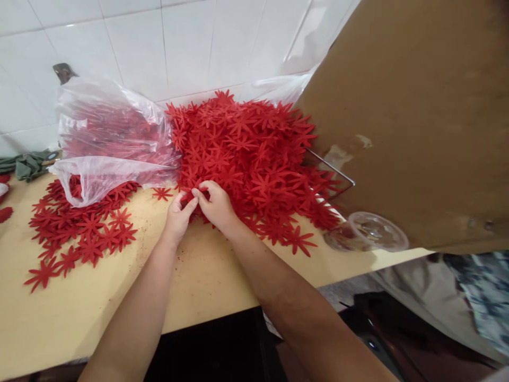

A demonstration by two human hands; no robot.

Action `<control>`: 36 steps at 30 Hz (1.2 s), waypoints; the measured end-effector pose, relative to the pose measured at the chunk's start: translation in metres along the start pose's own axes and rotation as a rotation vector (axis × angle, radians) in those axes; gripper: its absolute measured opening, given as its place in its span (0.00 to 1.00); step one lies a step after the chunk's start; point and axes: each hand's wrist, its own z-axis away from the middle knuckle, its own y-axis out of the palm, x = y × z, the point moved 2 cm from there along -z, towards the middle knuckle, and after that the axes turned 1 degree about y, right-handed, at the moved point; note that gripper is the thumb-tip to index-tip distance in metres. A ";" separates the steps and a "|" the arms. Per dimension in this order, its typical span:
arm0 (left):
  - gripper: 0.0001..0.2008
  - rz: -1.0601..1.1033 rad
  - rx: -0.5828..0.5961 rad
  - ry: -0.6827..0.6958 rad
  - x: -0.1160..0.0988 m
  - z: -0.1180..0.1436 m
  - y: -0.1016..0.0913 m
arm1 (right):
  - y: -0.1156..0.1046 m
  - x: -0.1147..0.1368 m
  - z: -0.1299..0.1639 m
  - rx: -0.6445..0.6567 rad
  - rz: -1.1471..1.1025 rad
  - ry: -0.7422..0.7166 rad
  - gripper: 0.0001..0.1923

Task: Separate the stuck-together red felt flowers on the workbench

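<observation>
A: Entry, head view. Both hands meet at the near edge of the big heap of red flower cut-outs [254, 154]. Left hand [178, 212] and right hand [217, 204] are touching at the fingertips, thumbs and forefingers closed together on what looks like a small stack of the red pieces, pinched between the two hands. The other fingers curl in. How many pieces are in the pinch cannot be told; the fingers cover them.

B: Location of the heap?

A: On the pale wooden desk [199, 276], pushed up against the white tiled wall [178, 42]. It is a thick pile, pieces overlapping in all directions.

B: And to the left?

A: A clear plastic bag [107, 138], open and slumped, with more red pieces showing through it. Below the bag lies a thinner spread of loose flowers [79, 233], mostly a single layer flat on the desk. One stray flower [161, 193] sits between that spread and the hands.

B: Progress estimate?

A: Judgement only: the large heap looks barely reduced, so most of the handling seems to remain. The flat spread at left may be pieces already gone through, but the picture does not settle that.

B: Surroundings?

A: A brown board [417, 116] leans in at right; a clear plastic lid [368, 232] rests at the desk edge beneath it, and a thin metal rod [332, 168] pokes out beside the heap. Green fabric [26, 164] lies at far left.
</observation>
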 end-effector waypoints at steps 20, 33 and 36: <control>0.02 -0.007 -0.250 -0.058 0.000 -0.002 -0.007 | -0.017 -0.004 -0.006 -0.150 -0.261 0.202 0.11; 0.08 -0.032 -0.095 -0.051 -0.004 0.001 -0.007 | -0.007 -0.002 -0.004 -0.023 -0.288 0.115 0.16; 0.11 -0.036 -0.092 -0.031 -0.006 0.002 -0.005 | -0.005 0.004 0.000 0.046 -0.252 0.095 0.15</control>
